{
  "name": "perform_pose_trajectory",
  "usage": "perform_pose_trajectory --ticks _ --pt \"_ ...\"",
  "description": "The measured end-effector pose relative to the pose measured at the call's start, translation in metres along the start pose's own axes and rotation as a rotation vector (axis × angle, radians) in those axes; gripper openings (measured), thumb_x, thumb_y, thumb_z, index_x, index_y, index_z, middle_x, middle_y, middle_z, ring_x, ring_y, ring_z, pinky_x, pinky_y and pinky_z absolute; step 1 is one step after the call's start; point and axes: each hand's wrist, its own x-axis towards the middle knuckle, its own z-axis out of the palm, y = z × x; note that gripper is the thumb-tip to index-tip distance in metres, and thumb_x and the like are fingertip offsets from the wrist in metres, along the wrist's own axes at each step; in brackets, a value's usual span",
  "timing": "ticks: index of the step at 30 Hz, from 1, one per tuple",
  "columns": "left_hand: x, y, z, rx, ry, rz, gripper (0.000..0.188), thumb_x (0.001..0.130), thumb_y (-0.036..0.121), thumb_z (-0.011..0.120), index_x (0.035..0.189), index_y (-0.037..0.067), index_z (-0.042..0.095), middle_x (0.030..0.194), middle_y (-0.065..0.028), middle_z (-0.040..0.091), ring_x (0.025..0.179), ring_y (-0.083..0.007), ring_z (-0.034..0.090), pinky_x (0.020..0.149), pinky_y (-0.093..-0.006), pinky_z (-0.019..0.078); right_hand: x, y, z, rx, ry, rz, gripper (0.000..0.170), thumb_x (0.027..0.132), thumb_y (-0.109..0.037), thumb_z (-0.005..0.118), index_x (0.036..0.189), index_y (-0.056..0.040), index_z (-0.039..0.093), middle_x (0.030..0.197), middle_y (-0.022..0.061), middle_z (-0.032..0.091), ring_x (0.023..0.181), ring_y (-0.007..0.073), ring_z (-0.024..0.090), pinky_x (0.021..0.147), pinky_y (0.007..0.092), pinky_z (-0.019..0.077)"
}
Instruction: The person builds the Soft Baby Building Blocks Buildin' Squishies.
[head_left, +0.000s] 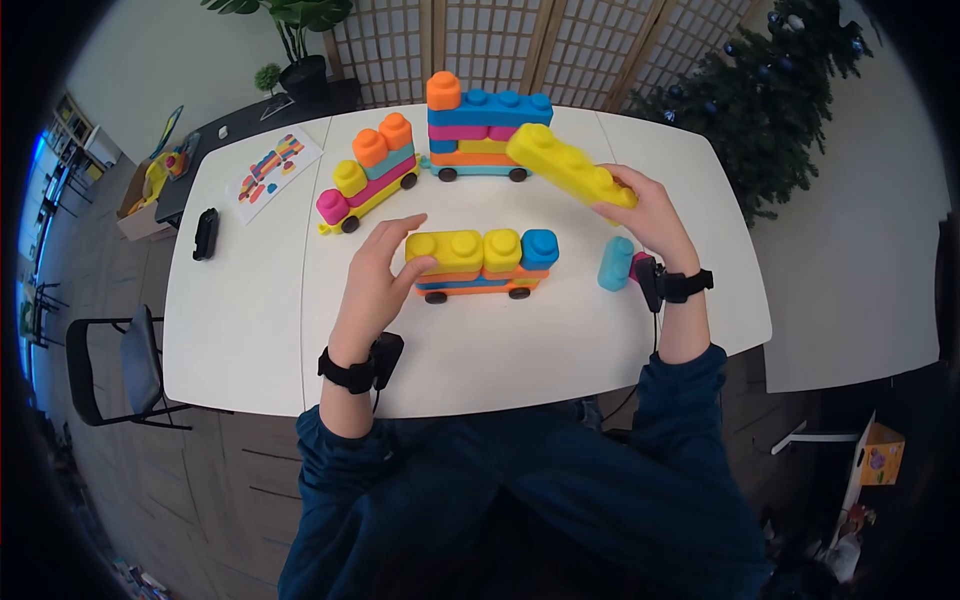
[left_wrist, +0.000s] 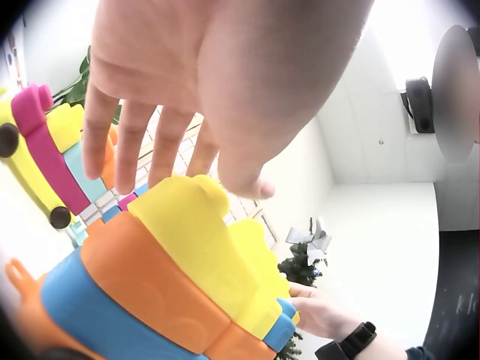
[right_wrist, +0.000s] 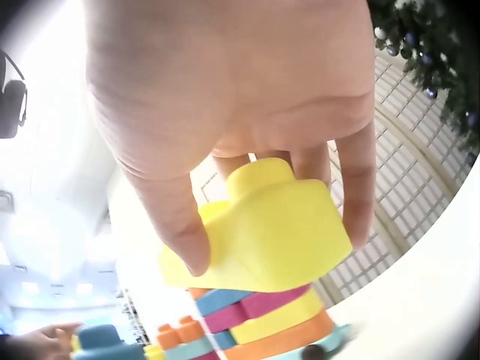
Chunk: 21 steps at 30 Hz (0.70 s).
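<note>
My right hand grips one end of a long yellow building block with studs on top. In the right wrist view thumb and fingers hold the sides of the yellow block. My left hand has its fingers loosely extended by the left end of the near block car. That car has orange and blue layers, topped by yellow blocks and a blue one at the right end. In the left wrist view the left fingers hang just over the car's yellow top block.
Behind stands a tall block car, with a lower car to its left. A teal block and a magenta piece lie by the right wrist. Farther left are a picture sheet and a black case on the white table.
</note>
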Motion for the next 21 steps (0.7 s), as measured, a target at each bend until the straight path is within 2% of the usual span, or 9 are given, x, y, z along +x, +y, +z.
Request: perform_pose_trajectory --ticks 1,2,3,5,9,12,14,16,21 --pt "-0.002 -0.002 -0.001 -0.015 0.049 0.009 0.046 0.096 0.017 0.071 0.139 0.007 0.058 0.128 -0.0117 0.066 0.121 -0.0244 0.062 0.097 -0.0395 0.0533 -0.005 -0.009 0.004 0.079 -0.001 -0.14 0.052 0.082 -0.012 0.08 0.131 -0.0051 0.065 0.114 0.0149 0.07 0.105 0.0279 0.067 0.095 0.0345 0.0528" --pt "-0.003 -0.003 -0.004 -0.015 0.05 0.009 0.046 0.096 0.017 0.071 0.139 0.007 0.058 0.128 -0.0117 0.066 0.121 -0.0244 0.062 0.097 -0.0395 0.0533 -0.01 -0.018 0.008 0.159 -0.002 -0.28 0.05 0.084 -0.013 0.08 0.131 -0.0057 0.066 0.116 0.014 0.07 0.105 0.0272 0.067 0.094 0.0339 0.0526" --pt "-0.004 -0.001 -0.007 -0.115 0.102 -0.005 0.046 0.099 0.02 0.067 0.142 0.008 0.056 0.13 -0.0109 0.065 0.123 -0.0246 0.062 0.099 -0.0397 0.0513 -0.014 -0.032 0.011 0.16 -0.002 -0.28 0.05 0.084 -0.013 0.08 0.131 -0.0057 0.066 0.116 0.014 0.07 0.105 0.0272 0.067 0.094 0.0339 0.0526" --pt "-0.006 0.007 -0.012 -0.24 0.171 -0.003 0.044 0.104 0.02 0.058 0.146 0.008 0.053 0.13 -0.0132 0.066 0.121 -0.0263 0.063 0.103 -0.0383 0.0487 -0.02 -0.055 0.018 0.114 -0.091 -0.481 0.052 0.084 -0.015 0.081 0.133 -0.0066 0.066 0.117 0.0136 0.069 0.105 0.0281 0.067 0.095 0.0348 0.053" --pt "-0.009 0.009 -0.011 -0.33 0.14 0.068 0.044 0.107 0.024 0.054 0.147 0.006 0.051 0.13 -0.0157 0.066 0.122 -0.0287 0.063 0.106 -0.0384 0.0469 -0.02 -0.067 0.042 0.141 -0.166 -0.566 0.056 0.083 -0.015 0.081 0.135 -0.0078 0.065 0.113 0.013 0.068 0.102 0.03 0.067 0.091 0.0357 0.0546" --pt "-0.011 0.015 -0.006 -0.315 0.133 0.067 0.045 0.107 0.024 0.051 0.147 0.004 0.051 0.13 -0.0173 0.066 0.124 -0.0291 0.063 0.107 -0.0377 0.0457 -0.02 -0.064 0.049 0.13 -0.194 -0.533 0.055 0.082 -0.016 0.081 0.135 -0.0086 0.065 0.112 0.0127 0.068 0.1 0.03 0.067 0.09 0.0359 0.0548" --pt "-0.012 0.015 -0.006 -0.297 0.095 -0.038 0.043 0.107 0.025 0.053 0.144 0.005 0.053 0.13 -0.0169 0.066 0.124 -0.0289 0.063 0.109 -0.0377 0.0443 -0.02 -0.063 0.05 0.115 -0.196 -0.537 0.056 0.082 -0.014 0.081 0.136 -0.0077 0.065 0.115 0.012 0.067 0.101 0.0285 0.067 0.09 0.0345 0.0543" --pt "-0.009 0.008 -0.001 -0.28 0.099 -0.022 0.042 0.106 0.025 0.055 0.142 0.004 0.055 0.13 -0.0161 0.067 0.124 -0.0279 0.063 0.108 -0.0382 0.0453 -0.02 -0.062 0.051 0.1 -0.2 -0.537 0.057 0.082 -0.013 0.082 0.136 -0.0069 0.065 0.118 0.0113 0.067 0.102 0.0269 0.067 0.091 0.0331 0.0538" --pt "-0.005 0.009 0.003 -0.359 0.112 -0.066 0.039 0.104 0.026 0.06 0.137 0.004 0.059 0.129 -0.0139 0.068 0.12 -0.0253 0.065 0.104 -0.0389 0.0501 -0.022 -0.062 0.057 0.141 -0.165 -0.54 0.057 0.083 -0.014 0.079 0.138 -0.0108 0.064 0.112 0.0119 0.065 0.102 0.0301 0.065 0.091 0.0361 0.0542"
